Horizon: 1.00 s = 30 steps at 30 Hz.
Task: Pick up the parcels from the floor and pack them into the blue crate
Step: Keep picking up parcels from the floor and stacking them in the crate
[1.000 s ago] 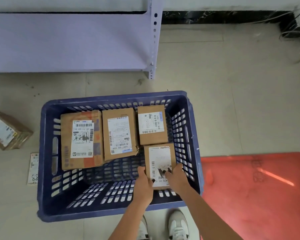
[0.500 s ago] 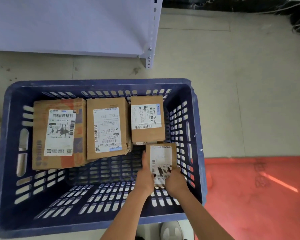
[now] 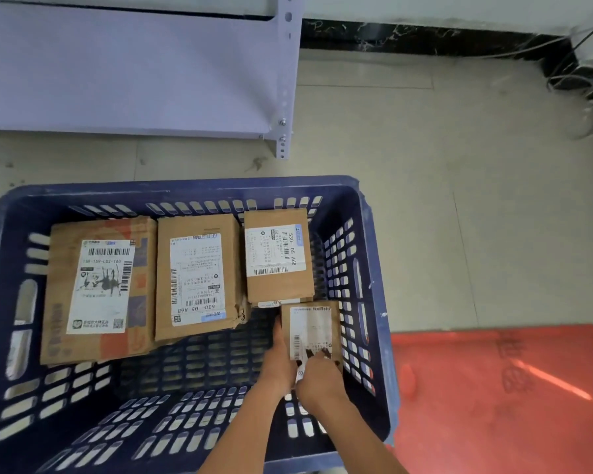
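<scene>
The blue crate [image 3: 367,268] fills the lower left of the head view. Three cardboard parcels lie in a row along its far side: a large one [image 3: 96,289], a middle one [image 3: 199,278] and a smaller one [image 3: 278,258]. A small labelled parcel [image 3: 314,328] lies at the crate's right wall, just in front of the smaller one. My left hand [image 3: 281,362] holds its left edge, thumb along the side. My right hand [image 3: 320,378] grips its near end, fingertips on the label.
A pale metal shelf [image 3: 134,70] with a perforated post stands beyond the crate. A red sheet [image 3: 500,398] lies on the tiled floor to the right. Cables run along the dark skirting at the top right.
Both hands have lowered the small parcel deeper into the crate at its right wall. The view has closed in on the crate, and the parcel on the floor at the left has left the frame.
</scene>
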Motion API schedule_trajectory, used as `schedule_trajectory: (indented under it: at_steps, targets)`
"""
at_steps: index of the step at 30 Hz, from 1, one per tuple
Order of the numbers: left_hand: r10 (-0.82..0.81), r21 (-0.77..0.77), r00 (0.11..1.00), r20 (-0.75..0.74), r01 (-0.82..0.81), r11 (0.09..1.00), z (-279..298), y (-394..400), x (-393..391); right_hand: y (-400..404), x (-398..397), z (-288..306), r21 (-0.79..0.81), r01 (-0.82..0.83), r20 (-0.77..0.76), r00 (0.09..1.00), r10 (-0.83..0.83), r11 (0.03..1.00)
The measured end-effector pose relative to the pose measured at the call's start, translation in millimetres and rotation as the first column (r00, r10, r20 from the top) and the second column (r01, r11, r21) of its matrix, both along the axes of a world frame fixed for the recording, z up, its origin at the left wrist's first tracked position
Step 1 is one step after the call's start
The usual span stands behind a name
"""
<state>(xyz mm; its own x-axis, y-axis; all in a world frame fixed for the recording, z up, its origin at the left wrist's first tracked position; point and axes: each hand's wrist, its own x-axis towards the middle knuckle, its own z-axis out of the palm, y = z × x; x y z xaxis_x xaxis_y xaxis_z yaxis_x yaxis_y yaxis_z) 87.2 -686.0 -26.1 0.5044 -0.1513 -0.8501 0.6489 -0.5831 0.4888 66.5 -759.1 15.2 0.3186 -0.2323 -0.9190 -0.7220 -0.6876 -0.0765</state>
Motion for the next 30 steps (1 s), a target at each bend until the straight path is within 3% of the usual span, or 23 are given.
schedule_trajectory:
  at_steps: [4,7,11,13,16,20,23,26,30]
  targets:
    - [-0.008,0.105,1.0,0.002,0.008,0.994,32,6,1,-22,2,24,0.145,0.034,0.098,0.994,-0.048,0.989]
    - [0.006,0.135,1.0,0.006,-0.007,0.991,79,21,-6,-31,-4,56,0.225,0.14,0.157,0.971,-0.178,0.964]
    - [0.079,0.133,0.995,-0.06,-0.07,0.989,157,43,-10,-18,-12,113,0.303,0.298,0.113,0.932,-0.345,0.905]
    - [0.041,0.158,0.998,-0.052,-0.032,0.987,199,57,-13,-4,-12,148,0.321,0.31,0.1,0.928,-0.358,0.895]
    - [0.035,0.183,0.999,-0.013,-0.032,0.983,270,83,-12,26,-2,214,0.363,0.195,0.162,0.95,-0.268,0.911]
    - [0.215,0.149,0.977,0.0,-0.212,0.966,358,112,-12,73,14,301,0.45,0.135,0.188,0.952,-0.241,0.883]
    - [0.284,0.123,0.953,0.108,-0.297,0.947,421,134,-29,107,15,365,0.477,0.042,0.237,0.956,-0.175,0.878]
    - [0.352,0.083,0.924,0.147,-0.367,0.927,461,151,-42,131,10,410,0.47,-0.021,0.305,0.942,-0.14,0.883]
    - [0.482,0.042,0.872,0.09,-0.487,0.873,509,176,-43,163,-3,446,0.442,-0.071,0.362,0.926,-0.105,0.894]
